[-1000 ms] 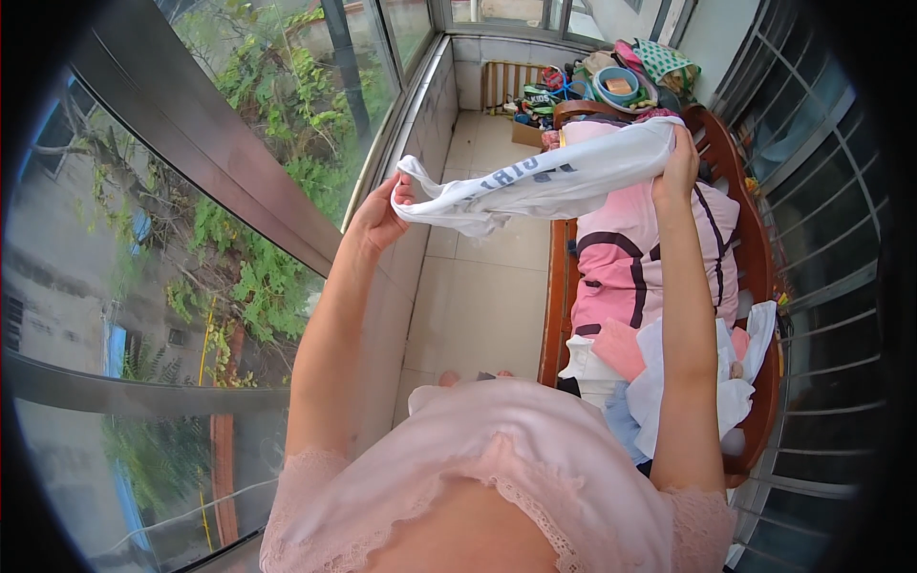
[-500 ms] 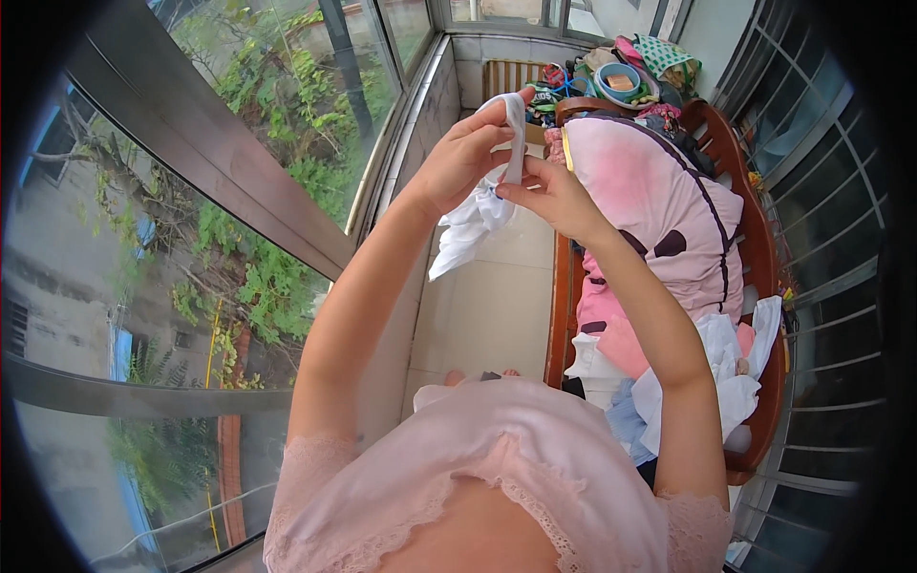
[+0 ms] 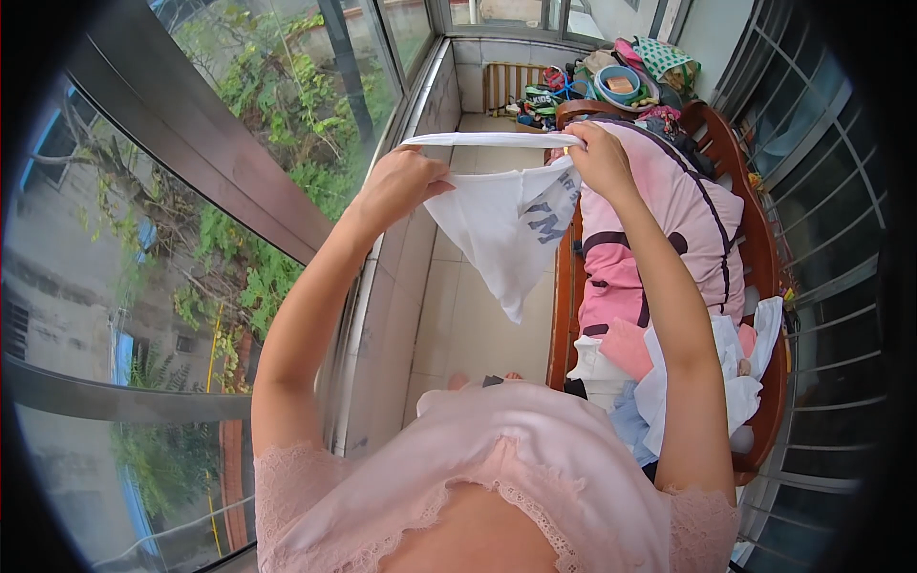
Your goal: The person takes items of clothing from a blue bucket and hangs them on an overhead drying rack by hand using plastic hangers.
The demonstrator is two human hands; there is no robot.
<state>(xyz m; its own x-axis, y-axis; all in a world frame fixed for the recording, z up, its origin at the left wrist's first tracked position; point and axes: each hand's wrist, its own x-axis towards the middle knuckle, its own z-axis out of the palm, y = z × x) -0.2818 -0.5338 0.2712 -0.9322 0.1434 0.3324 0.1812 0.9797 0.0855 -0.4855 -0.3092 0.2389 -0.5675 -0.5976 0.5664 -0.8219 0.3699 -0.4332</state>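
A white garment [image 3: 497, 229] with dark printed marks hangs stretched between my hands. Its narrow upper band runs taut from one hand to the other, and the cloth below tapers to a point. Whether it is a shirt or underwear I cannot tell. My left hand [image 3: 403, 180] is closed on one upper corner, beside the window ledge. At the other corner my right hand [image 3: 600, 158] grips the cloth, above the edge of a wooden bench.
On the wooden bench [image 3: 564, 334] to the right lie a large pink cushion [image 3: 702, 220] and loose white clothes [image 3: 731, 382]. A blue basin [image 3: 618, 84] stands among piled items at the far end. Windows [image 3: 277, 162] line the left; a barred window [image 3: 831, 201] is at right.
My hands have moved apart, left and right, pulling the bunched garment wide. Its band is now taut and the print shows.
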